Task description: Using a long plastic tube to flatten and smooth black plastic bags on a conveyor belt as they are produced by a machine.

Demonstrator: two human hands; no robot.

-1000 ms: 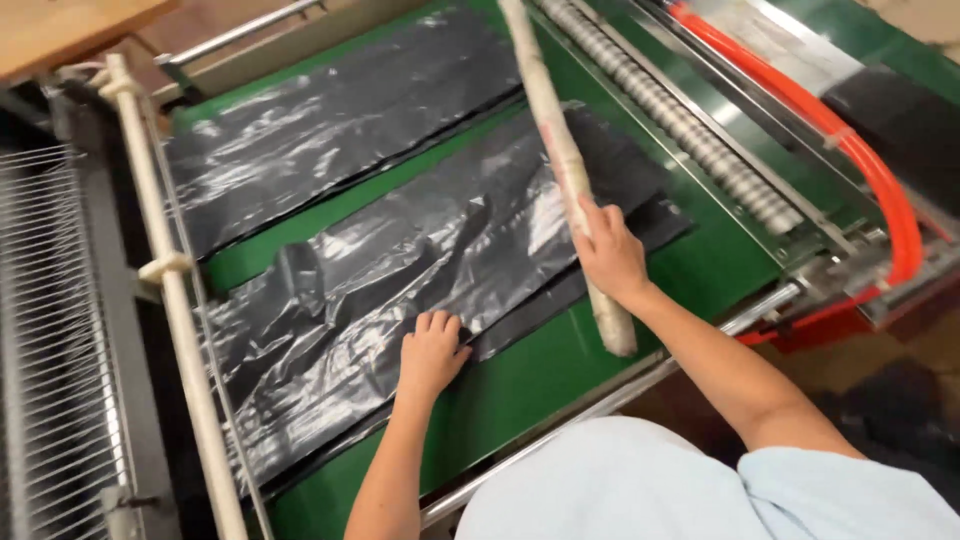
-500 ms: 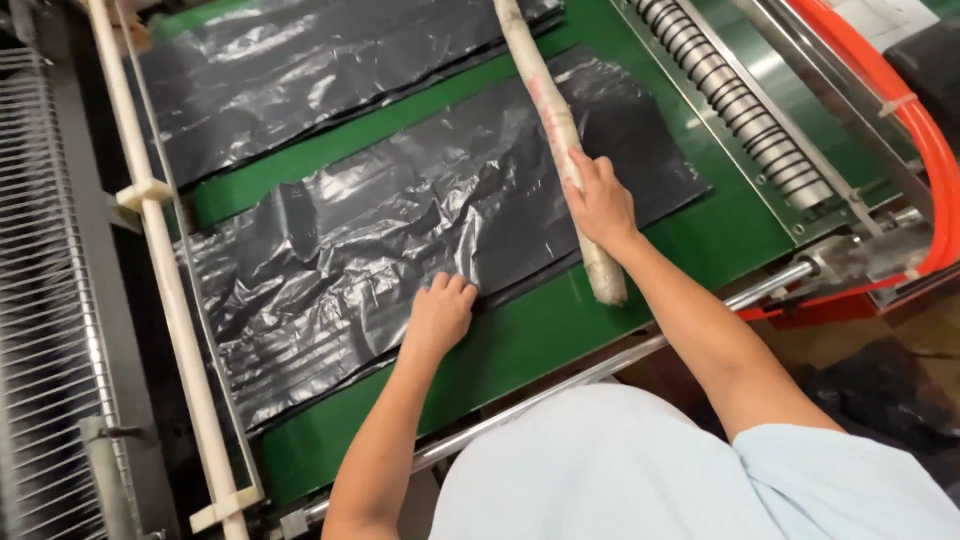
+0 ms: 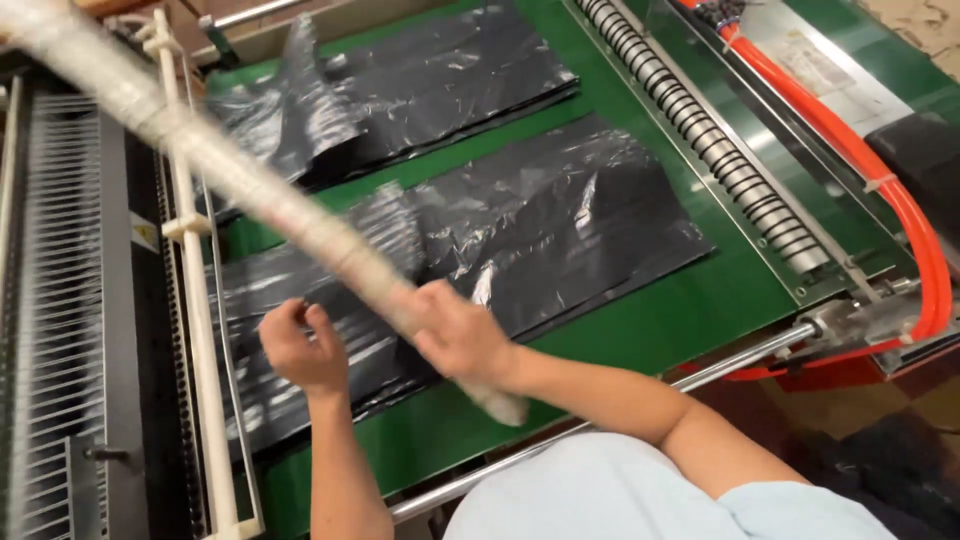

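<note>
The right hand (image 3: 455, 335) has a clenched grip on a long pale rod (image 3: 250, 195), blurred in this view, slanting from upper left across the near black plastic sheet (image 3: 540, 235) lying flat on the green machine bed (image 3: 690, 320). The left hand (image 3: 300, 350) appears to pinch that sheet's edge, beside the white rail (image 3: 195, 330).

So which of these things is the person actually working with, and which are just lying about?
In use:
right hand gripping the pale wrapped stick
left hand on the near black plastic sheet

Lying about:
far black plastic sheet
orange hose
ribbed roller
</note>
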